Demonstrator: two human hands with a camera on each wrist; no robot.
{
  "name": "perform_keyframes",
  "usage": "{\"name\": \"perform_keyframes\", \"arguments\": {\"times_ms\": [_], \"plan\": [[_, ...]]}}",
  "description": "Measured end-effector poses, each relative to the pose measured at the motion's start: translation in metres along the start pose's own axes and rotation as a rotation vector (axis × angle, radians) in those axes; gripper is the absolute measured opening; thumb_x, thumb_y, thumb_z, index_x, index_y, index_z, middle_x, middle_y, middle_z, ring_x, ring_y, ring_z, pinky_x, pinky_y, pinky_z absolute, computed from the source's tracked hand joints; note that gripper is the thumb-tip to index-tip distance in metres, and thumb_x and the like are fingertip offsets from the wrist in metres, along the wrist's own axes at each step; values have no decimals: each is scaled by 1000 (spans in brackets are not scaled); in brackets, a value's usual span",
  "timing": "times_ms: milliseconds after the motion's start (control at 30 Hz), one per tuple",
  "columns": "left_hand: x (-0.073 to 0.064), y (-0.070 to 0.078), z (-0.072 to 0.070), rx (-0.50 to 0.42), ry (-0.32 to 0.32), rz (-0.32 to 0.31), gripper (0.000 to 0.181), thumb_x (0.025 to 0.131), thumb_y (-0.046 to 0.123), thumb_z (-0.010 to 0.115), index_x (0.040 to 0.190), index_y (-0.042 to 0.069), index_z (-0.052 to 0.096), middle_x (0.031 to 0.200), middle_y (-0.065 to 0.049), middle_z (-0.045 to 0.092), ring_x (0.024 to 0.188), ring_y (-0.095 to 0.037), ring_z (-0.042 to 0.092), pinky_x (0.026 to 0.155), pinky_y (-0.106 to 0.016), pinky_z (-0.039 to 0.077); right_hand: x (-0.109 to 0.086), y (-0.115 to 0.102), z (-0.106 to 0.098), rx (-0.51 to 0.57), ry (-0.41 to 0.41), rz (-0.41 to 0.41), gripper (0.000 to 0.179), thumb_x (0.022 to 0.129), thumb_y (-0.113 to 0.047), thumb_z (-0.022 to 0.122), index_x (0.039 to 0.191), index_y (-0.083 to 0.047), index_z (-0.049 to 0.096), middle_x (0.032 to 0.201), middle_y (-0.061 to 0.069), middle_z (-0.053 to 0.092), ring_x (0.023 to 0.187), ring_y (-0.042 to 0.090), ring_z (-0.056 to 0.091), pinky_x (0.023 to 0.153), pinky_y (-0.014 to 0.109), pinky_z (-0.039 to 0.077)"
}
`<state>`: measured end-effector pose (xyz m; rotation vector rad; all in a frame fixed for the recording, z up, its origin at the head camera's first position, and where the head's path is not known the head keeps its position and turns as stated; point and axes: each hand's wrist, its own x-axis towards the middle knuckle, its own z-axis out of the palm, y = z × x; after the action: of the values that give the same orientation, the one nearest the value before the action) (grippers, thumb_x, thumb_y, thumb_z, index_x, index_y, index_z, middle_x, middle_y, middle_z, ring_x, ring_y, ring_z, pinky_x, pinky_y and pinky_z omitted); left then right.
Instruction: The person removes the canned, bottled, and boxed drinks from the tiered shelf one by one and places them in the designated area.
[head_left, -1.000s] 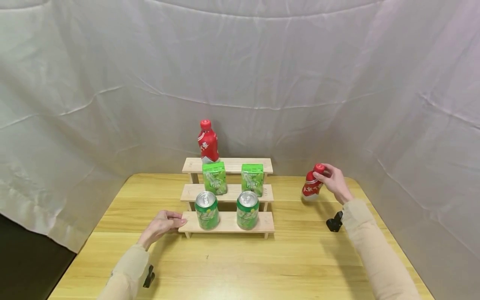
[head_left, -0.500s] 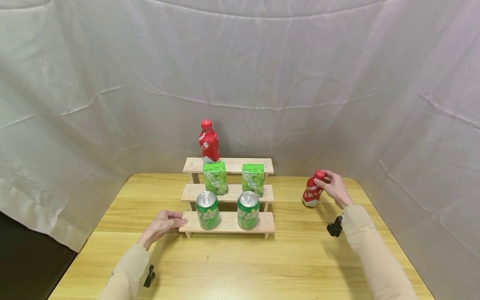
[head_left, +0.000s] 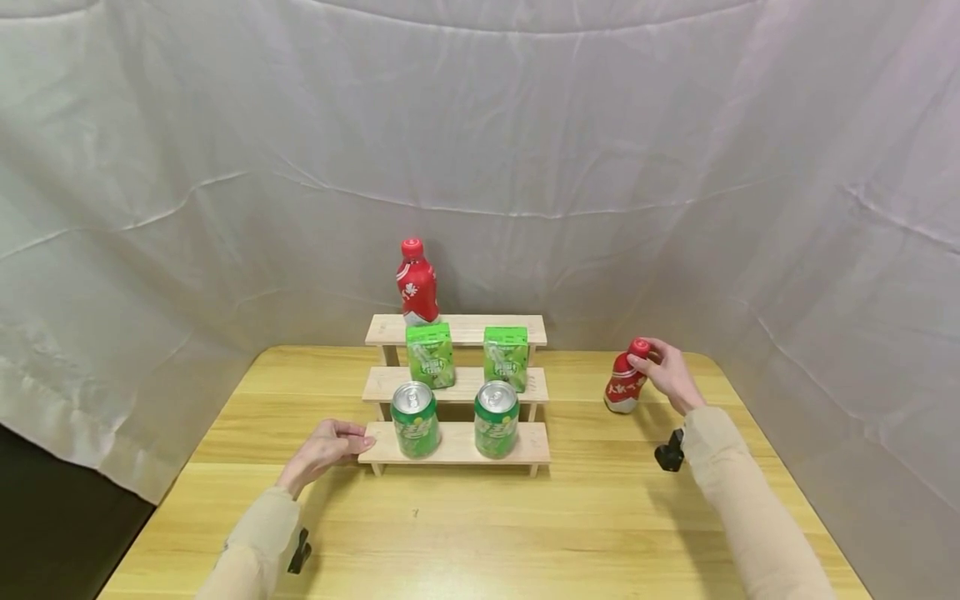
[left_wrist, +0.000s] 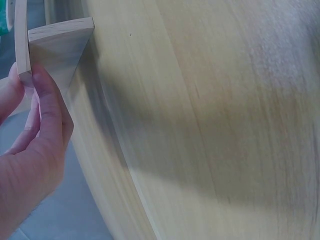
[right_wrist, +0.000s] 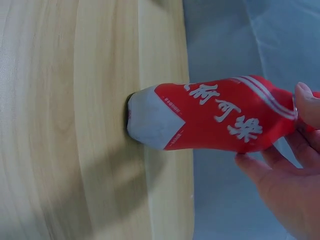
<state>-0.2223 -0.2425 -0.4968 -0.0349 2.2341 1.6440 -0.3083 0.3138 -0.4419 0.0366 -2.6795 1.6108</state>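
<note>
On the right side of the table my right hand (head_left: pixel 670 379) holds a red bottle (head_left: pixel 624 385) by its neck, thumb and fingers round it just below the cap. In the right wrist view the white base of the bottle (right_wrist: pixel 150 117) stands on the wood. My left hand (head_left: pixel 322 454) pinches the left end of the lowest step of a three-tier wooden rack (head_left: pixel 457 454); thumb and fingers (left_wrist: pixel 47 105) lie on either side of the board in the left wrist view. Another red bottle (head_left: pixel 417 292) stands at the left of the top step.
Two green drink cartons (head_left: pixel 431 357) stand on the middle step, and two green cans (head_left: pixel 415 421) on the lowest. Grey cloth (head_left: pixel 480 150) hangs behind and at both sides of the wooden table (head_left: pixel 480 533).
The right hand has lowered the bottle a little, from slightly above the table down to its surface. The left hand stays at the rack's lowest step.
</note>
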Motion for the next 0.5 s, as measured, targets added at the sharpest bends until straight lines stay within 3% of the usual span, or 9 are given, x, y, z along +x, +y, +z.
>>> {"name": "perform_keyframes", "arguments": {"times_ms": [233, 333, 500], "plan": [[0, 1, 0, -8, 7, -19, 44, 94, 7, 67, 124, -21, 51, 98, -12, 72, 84, -13, 69, 85, -37, 61, 0, -18, 1, -28, 40, -47, 65, 100, -21, 63, 153, 2, 33, 158, 29, 33, 144, 47, 35, 117, 61, 33], [1, 1, 1, -5, 7, -19, 45, 94, 8, 67, 124, -22, 51, 98, -12, 72, 85, -13, 69, 85, -36, 61, 0, -32, 4, -52, 63, -77, 69, 98, -29, 66, 154, -3, 34, 161, 24, 33, 143, 45, 38, 115, 59, 37], [1, 0, 1, 0, 9, -18, 45, 94, 8, 67, 124, -21, 52, 98, -12, 72, 85, -13, 69, 85, -36, 61, 3, -61, 12, -77, 77, -126, 70, 96, -31, 69, 153, -4, 37, 161, 22, 34, 148, 43, 31, 119, 60, 32]]}}
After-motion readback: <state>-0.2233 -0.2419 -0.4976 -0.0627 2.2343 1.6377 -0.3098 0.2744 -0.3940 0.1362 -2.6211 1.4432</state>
